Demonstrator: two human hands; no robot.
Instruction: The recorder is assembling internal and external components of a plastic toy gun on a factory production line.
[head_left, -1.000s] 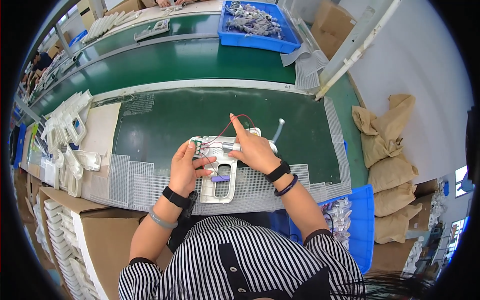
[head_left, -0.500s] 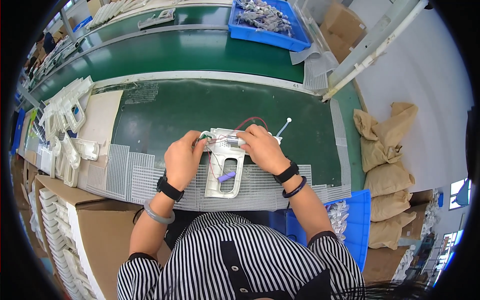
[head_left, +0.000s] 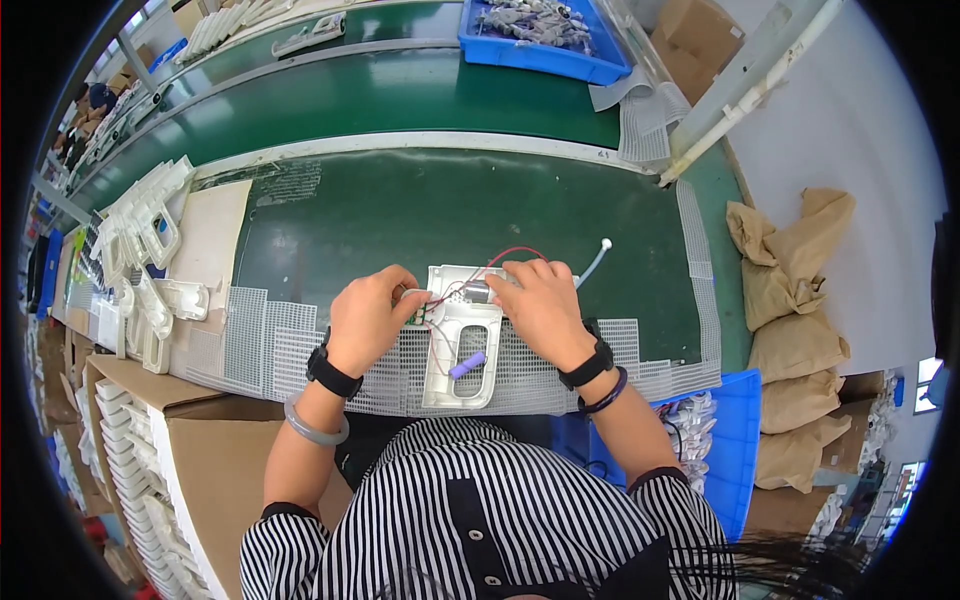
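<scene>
A white plastic housing half with a looped handle [head_left: 436, 375] lies on the table in front of me. In its upper part sits a silver cylindrical motor [head_left: 478, 292]. Left of the housing, my left hand [head_left: 370, 315] pinches a small green circuit board [head_left: 419, 313] with wires on it. My right hand [head_left: 548, 312] is closed over the right end of the motor, its fingertips partly hiding what they grip. A purple cylinder [head_left: 467, 365] on a thin wire rests over the handle opening. Past my right hand, a red wire [head_left: 515, 249] arches up and a pale tube [head_left: 593, 262] with a white tip sticks out.
White housing parts [head_left: 140, 225] are piled at the left, above an open carton [head_left: 225, 480] of stacked shells. A blue tray [head_left: 545, 65] of small parts stands at the back. To the right are a blue bin [head_left: 735, 450] and brown sacks [head_left: 795, 345].
My left hand has brought the circuit board from over the housing's upper left corner down to its left side, turning its green face into view. My right hand stays at the motor.
</scene>
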